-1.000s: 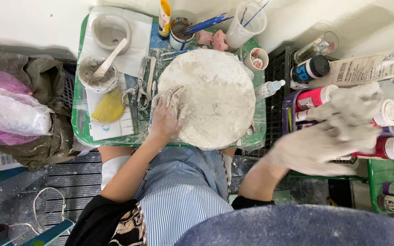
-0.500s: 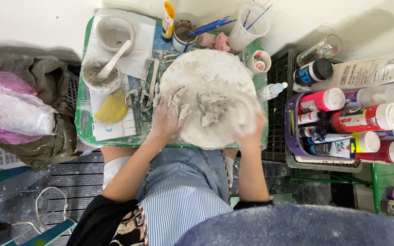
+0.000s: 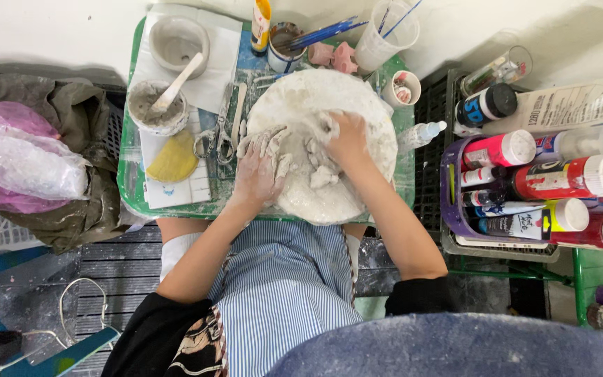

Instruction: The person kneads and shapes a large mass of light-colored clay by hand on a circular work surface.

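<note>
The person is leaning over a green tray (image 3: 131, 188) w/ both hands on a big round white disc (image 3: 357, 105) sitting mid-tray. The left hand (image 3: 258, 171) is lying flat on the disc's left part, fingers spread apart and caked in grey-white paste, prob. steadying the disc. The right hand (image 3: 347, 138) is pressing down near the centre, fingers curled together over a lump of wet paste (image 3: 322, 176); exact grip can't be made out. A small tub w/ a spatula (image 3: 156, 105) is sitting just left, close at hand, beside a yellow sponge (image 3: 173, 160). Brushes in a cup (image 3: 285, 43) are standing at the far edge. Paint bottles in a purple basket (image 3: 448, 202) are resting well off to the right.
</note>
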